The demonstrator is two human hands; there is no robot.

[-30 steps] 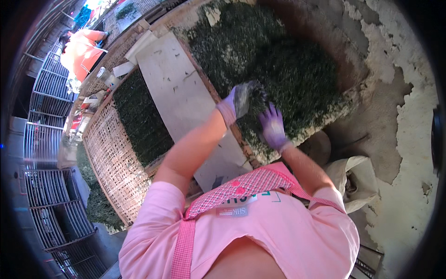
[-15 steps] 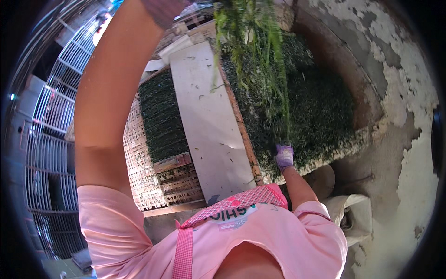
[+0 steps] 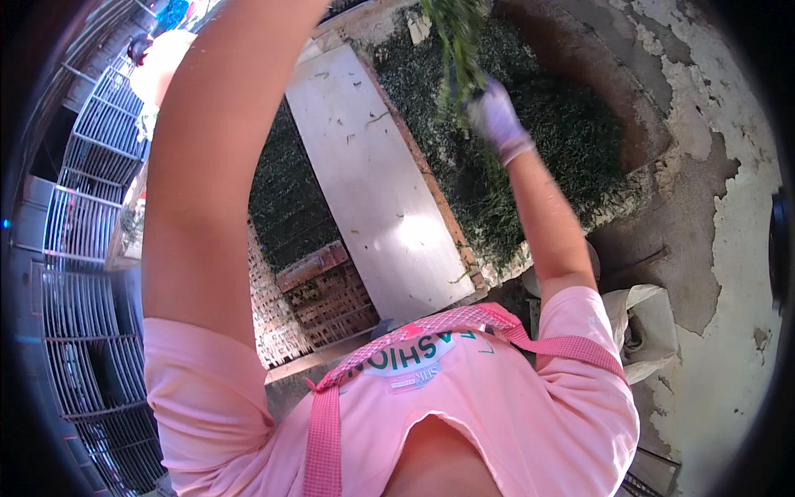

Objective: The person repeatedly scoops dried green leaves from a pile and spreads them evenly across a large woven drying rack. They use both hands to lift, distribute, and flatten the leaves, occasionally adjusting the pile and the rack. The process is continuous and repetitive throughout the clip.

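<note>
A bunch of long green leafy strands (image 3: 460,50) hangs in from the top edge, its upper part out of view. My right hand (image 3: 501,120), in a pale purple glove, is at the lower end of these strands. Its fingers look curled closed on them, though motion blurs the detail. Below lies a wide bed of dark green shredded leaf (image 3: 563,137), which my right forearm reaches over. My left arm (image 3: 207,182) stretches up past the top edge, so the left hand is out of view.
A pale board (image 3: 364,166) with leaf scraps slopes left of the bed, bordered by a wooden edge. Beyond it are a dark green leaf layer (image 3: 290,195) and woven lattice (image 3: 335,294). Metal racks (image 3: 91,331) stand left; a white sack (image 3: 650,331) sits right. Another person (image 3: 161,62) is at upper left.
My right hand has risen from the near edge of the leaf bed to its middle. The hanging strands now reach less far down. My left hand has gone out past the top edge.
</note>
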